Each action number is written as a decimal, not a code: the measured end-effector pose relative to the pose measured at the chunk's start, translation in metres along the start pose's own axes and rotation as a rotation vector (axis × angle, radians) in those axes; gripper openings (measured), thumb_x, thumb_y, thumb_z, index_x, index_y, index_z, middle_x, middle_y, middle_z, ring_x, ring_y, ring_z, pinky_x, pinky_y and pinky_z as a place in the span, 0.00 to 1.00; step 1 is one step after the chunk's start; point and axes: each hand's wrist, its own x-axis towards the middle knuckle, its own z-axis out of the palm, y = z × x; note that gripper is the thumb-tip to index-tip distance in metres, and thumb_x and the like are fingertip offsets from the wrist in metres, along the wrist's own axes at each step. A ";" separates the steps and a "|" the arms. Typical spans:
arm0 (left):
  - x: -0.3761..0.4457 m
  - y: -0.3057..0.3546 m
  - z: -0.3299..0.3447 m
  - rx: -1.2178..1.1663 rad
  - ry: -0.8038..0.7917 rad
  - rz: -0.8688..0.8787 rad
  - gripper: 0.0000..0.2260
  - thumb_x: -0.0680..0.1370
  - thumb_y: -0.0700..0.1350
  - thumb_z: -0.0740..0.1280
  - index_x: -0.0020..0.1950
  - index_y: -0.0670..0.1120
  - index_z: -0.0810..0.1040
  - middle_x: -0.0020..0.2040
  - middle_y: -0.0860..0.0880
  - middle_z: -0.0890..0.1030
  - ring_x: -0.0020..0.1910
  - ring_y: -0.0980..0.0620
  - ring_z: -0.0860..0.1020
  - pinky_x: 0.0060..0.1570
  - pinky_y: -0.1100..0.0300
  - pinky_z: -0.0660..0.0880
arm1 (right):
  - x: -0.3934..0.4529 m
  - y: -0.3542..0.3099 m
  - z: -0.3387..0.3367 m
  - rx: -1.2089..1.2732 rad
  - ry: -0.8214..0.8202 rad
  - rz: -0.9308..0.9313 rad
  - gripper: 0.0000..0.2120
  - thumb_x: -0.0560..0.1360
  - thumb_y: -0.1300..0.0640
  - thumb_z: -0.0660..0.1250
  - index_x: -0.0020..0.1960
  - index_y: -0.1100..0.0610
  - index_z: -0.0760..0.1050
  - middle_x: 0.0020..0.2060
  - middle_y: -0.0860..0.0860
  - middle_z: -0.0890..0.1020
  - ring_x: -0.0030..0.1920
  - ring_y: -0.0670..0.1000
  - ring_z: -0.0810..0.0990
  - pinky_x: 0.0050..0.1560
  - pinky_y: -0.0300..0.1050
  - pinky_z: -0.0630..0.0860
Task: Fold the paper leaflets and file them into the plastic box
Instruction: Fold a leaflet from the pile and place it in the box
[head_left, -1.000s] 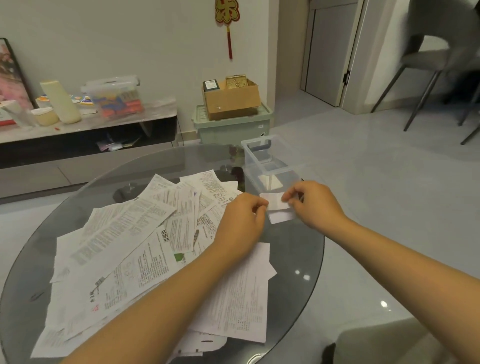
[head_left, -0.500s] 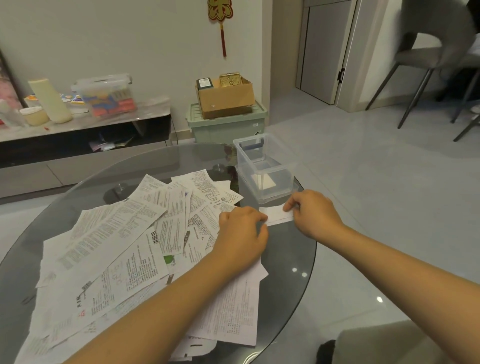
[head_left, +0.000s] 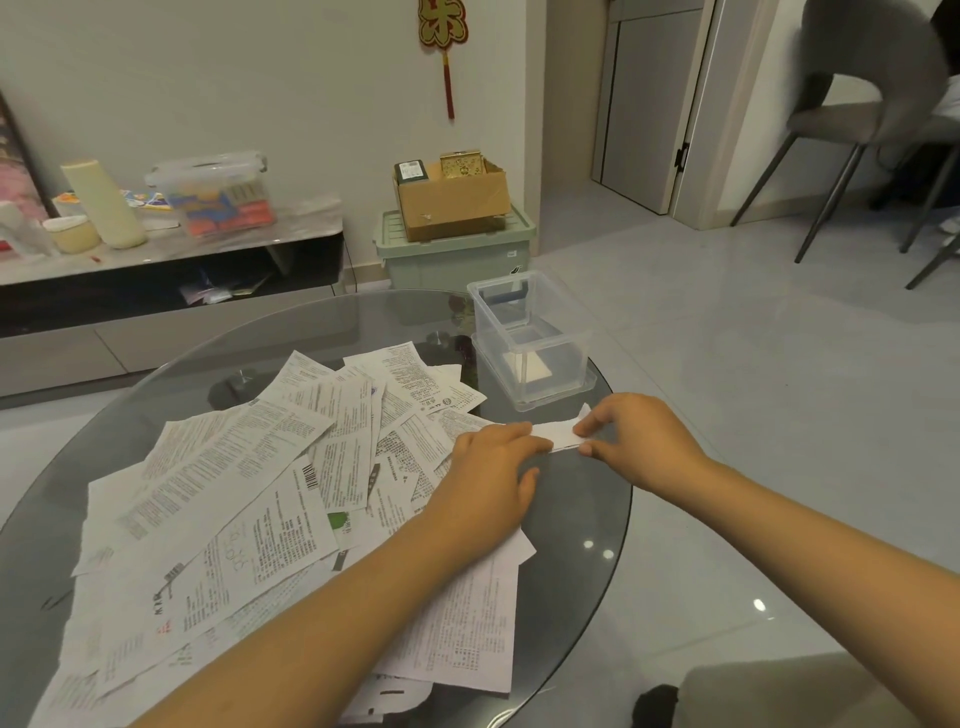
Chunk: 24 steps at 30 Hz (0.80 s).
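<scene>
A folded white leaflet (head_left: 557, 433) lies as a narrow strip on the glass table (head_left: 576, 519), just in front of the clear plastic box (head_left: 530, 332). My left hand (head_left: 491, 480) presses flat on its left end. My right hand (head_left: 631, 439) pinches its right end between thumb and fingertips. The box stands open at the table's far right edge, with a folded pale paper inside. A loose pile of printed leaflets (head_left: 249, 499) covers the table's left and middle, partly under my left forearm.
Behind the table stand a low cabinet (head_left: 171, 270) with a lidded plastic bin and bottles, and a green crate (head_left: 457, 249) carrying a cardboard box. A grey chair (head_left: 857, 130) stands at the far right on the tiled floor. The table's edge runs close to my right hand.
The leaflet has gone from a small raised piece to a flat narrow strip on the glass. Both hands have lowered onto it and my left hand has flattened.
</scene>
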 end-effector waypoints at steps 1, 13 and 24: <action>0.000 -0.001 0.000 0.005 -0.002 0.007 0.16 0.81 0.44 0.59 0.68 0.53 0.72 0.71 0.52 0.68 0.71 0.54 0.63 0.67 0.62 0.50 | -0.001 0.000 0.000 0.009 0.009 0.007 0.13 0.73 0.54 0.71 0.57 0.54 0.80 0.57 0.52 0.80 0.56 0.53 0.78 0.56 0.42 0.71; 0.000 0.001 0.002 0.079 -0.013 0.032 0.17 0.82 0.45 0.56 0.70 0.55 0.70 0.73 0.53 0.67 0.72 0.54 0.62 0.66 0.59 0.50 | -0.004 0.004 0.004 0.093 0.081 -0.005 0.18 0.72 0.54 0.72 0.61 0.55 0.77 0.60 0.52 0.77 0.58 0.52 0.76 0.56 0.39 0.70; -0.001 -0.001 0.002 -0.037 0.011 -0.003 0.17 0.80 0.44 0.59 0.69 0.53 0.71 0.71 0.54 0.69 0.70 0.57 0.63 0.67 0.62 0.50 | -0.004 -0.001 0.003 0.631 0.168 0.041 0.10 0.76 0.62 0.66 0.56 0.54 0.78 0.45 0.54 0.82 0.44 0.50 0.82 0.49 0.43 0.78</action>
